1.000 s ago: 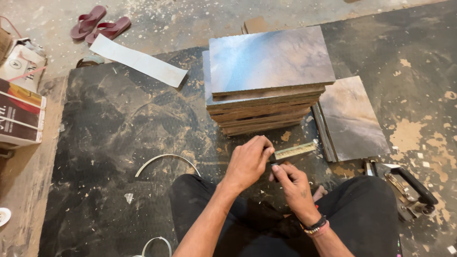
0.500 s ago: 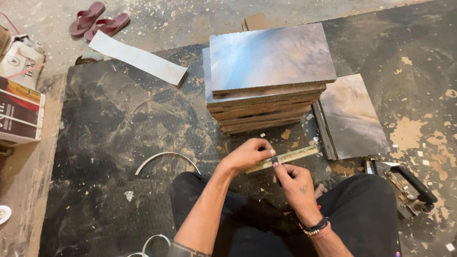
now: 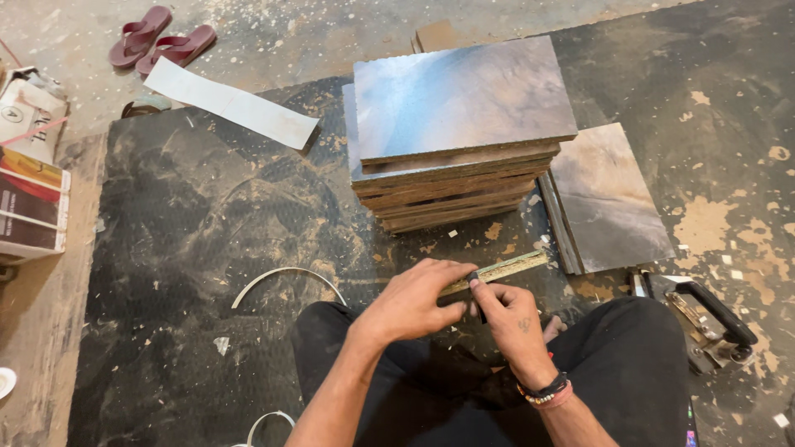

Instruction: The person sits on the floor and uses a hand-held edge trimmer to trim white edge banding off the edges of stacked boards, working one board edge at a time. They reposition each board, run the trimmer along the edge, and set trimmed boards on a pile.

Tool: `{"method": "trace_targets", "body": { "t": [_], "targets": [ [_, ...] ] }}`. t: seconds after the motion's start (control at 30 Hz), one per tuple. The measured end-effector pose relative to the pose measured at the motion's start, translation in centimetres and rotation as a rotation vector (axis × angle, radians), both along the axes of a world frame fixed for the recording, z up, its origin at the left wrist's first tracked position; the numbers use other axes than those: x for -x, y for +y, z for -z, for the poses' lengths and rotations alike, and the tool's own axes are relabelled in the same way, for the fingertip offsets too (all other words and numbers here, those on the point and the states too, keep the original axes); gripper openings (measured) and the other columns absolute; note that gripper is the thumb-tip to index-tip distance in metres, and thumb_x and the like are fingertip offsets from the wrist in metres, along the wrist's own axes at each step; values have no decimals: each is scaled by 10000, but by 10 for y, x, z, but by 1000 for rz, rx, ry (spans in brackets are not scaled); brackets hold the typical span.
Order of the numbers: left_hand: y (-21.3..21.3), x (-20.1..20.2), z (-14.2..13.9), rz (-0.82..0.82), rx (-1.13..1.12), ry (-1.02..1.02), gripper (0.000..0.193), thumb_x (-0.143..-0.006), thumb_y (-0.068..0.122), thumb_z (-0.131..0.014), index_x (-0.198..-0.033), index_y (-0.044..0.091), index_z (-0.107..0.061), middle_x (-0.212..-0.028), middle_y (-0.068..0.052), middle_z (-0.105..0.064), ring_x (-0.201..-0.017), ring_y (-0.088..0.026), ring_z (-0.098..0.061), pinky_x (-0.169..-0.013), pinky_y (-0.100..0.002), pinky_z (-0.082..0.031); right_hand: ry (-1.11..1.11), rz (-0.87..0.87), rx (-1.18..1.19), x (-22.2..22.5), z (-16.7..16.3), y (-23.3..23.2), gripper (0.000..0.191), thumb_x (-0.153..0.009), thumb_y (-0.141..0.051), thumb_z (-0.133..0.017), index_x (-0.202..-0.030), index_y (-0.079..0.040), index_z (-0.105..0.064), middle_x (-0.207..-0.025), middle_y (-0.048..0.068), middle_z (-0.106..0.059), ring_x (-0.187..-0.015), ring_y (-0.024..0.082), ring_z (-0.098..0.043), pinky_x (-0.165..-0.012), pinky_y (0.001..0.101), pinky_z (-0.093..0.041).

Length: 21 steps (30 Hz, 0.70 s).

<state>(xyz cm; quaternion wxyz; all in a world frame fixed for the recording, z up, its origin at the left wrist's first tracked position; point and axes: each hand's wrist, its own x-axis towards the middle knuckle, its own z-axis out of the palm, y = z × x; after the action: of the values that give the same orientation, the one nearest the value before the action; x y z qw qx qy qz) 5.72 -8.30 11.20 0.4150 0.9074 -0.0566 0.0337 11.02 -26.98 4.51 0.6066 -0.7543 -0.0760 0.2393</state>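
Note:
My left hand (image 3: 414,300) and my right hand (image 3: 509,319) meet over my lap and together pinch the near end of a thin pale strip (image 3: 507,269). The strip points up and to the right toward a low pile of boards (image 3: 609,199). My fingers hide the end that they grip. A small dark part shows between the fingertips; what it is I cannot tell. A bracelet sits on my right wrist. Beyond my hands stands a tall stack of glossy laminated boards (image 3: 460,132).
I sit cross-legged on a dark dusty mat (image 3: 199,240). A black hand tool (image 3: 700,319) lies at my right knee. A curved white strip (image 3: 286,277) lies left of my knees. A white strip (image 3: 232,103), sandals (image 3: 161,41) and boxes (image 3: 29,199) lie far left.
My hands have drawn closer to my lap and the strip has tilted, its far end now pointing up to the right. Both hands have kept their hold on it.

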Motion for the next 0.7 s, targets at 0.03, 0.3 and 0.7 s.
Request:
{"method": "trace_targets", "body": {
  "t": [0.03, 0.3, 0.7],
  "targets": [
    [-1, 2, -2, 23, -37, -76, 546, -767, 136, -715, -1303, 47, -657, -1186, -133, -703, -1099, -336, -629, -914, -436, -516, 12, 8, 3, 0, 0, 1, 468, -979, -326, -643, -627, -18, -672, -556, -66, -498, -544, 40, -395, -499, 267, -290],
    [-15, 1, 9, -180, -149, -84, 347, -840, 104, -719, -1186, 115, -704, -1044, -41, -745, -975, -296, -662, -789, -435, -547, 28, 11, 17, -3, -1, 4, 429, -985, -290, -642, -659, -11, -648, -583, -48, -471, -574, 59, -376, -518, 279, -274],
    [-13, -4, 15, -225, -128, -60, 282, -861, 135, -711, -1141, 107, -723, -981, -80, -753, -923, -322, -708, -782, -452, -560, -184, 58, 7, 6, 8, 7, 412, -1002, -294, -638, -711, -3, -646, -668, -5, -524, -641, 83, -452, -578, 281, -359]
  ]
}}
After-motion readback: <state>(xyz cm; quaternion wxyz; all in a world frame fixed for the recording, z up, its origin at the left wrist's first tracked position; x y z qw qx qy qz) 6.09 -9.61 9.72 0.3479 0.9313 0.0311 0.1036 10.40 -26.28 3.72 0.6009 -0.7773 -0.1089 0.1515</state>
